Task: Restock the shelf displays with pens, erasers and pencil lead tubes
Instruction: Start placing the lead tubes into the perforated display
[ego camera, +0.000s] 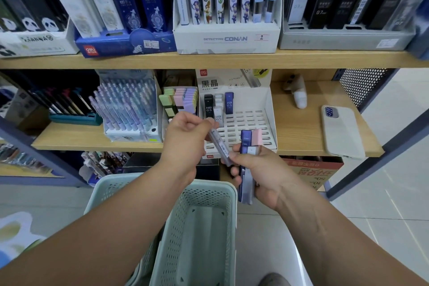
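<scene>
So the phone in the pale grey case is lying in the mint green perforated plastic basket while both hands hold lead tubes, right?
No. The phone in the pale grey case lies on the wooden shelf, right of the white slotted lead display, not in the mint green perforated plastic basket; the head view shows it. The left hand and right hand do hold lead tubes.

We see a wooden shelf [299, 127] carrying a pen display [130, 109], an eraser box [181, 100], a slotted lead-tube rack [246, 123] and a phone [341, 130] lying flat.
</scene>
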`<state>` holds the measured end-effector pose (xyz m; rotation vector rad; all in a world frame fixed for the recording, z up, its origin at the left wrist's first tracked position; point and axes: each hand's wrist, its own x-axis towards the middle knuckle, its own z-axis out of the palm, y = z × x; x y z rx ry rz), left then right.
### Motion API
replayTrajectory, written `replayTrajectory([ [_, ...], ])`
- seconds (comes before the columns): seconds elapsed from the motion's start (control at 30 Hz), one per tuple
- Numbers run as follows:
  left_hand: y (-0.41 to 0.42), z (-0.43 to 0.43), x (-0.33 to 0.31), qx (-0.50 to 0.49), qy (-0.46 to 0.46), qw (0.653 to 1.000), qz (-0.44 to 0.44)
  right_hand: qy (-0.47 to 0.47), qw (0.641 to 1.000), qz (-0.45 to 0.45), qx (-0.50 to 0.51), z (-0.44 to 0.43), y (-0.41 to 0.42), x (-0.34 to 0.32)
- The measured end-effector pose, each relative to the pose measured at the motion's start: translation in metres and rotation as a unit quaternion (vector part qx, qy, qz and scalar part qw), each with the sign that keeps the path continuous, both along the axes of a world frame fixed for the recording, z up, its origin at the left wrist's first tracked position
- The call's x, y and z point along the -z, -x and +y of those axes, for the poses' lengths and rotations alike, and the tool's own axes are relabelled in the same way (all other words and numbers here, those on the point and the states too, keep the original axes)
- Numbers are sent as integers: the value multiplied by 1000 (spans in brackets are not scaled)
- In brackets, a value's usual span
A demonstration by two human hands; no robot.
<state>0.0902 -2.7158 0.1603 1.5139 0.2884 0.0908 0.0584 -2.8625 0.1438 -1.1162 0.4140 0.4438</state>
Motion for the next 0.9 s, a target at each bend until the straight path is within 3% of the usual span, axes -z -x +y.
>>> replayTrajectory([
  [0.17, 0, 3, -5, 120, 123, 985, -33, -104, 993, 46, 30, -6, -1, -2],
  [0.23, -2, 6, -6, 157, 113, 979, -58, -132, 989, 59, 37, -10, -2, -4],
  [0.37, -10, 10, -11, 163, -39, 978, -122, -75, 995, 61, 26, -9, -2, 1],
  [0.5, -37, 19, -22, 119, -178, 965, -153, -4, 994, 48, 102, -15, -5, 9],
  [0.67, -68, 23, -10, 144, -387, 896, -167, -19, 989, 33, 143, -25, -6, 9],
  [0.9, -80, 19, 6, 156, -465, 850, -193, -13, 992, 21, 126, -26, -5, 10],
])
